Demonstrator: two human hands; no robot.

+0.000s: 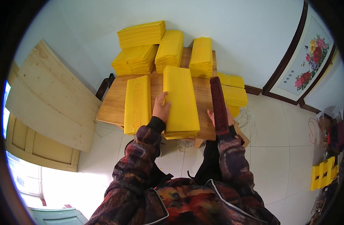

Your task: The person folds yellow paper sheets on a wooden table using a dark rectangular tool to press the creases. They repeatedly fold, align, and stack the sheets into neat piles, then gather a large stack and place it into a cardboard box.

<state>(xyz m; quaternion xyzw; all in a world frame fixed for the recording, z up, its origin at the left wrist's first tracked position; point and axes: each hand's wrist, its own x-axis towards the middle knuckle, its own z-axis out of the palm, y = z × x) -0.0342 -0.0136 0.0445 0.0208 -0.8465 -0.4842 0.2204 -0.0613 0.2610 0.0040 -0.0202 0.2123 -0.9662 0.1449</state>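
Note:
My left hand (pixel 162 107) is at the left edge of a yellow paper stack (pixel 180 101), its fingers closed on the paper's edge. To its left lies a lower pile of yellow paper (pixel 137 103) bearing a long, faint stamped imprint. My right hand (pixel 229 115) grips a long, dark red block (pixel 218 105), held upright beside the table's right edge. Fingers show on both sides of the block, which hides the palm. Both paper piles rest on the wooden table (pixel 114 107).
More yellow paper stacks (pixel 170 47) stand along the table's back, one atop another at left. Further yellow bundles (pixel 233 92) sit low beyond the right edge. A plywood sheet (pixel 48 97) leans at left. A framed flower picture (pixel 306 56) leans against the right wall.

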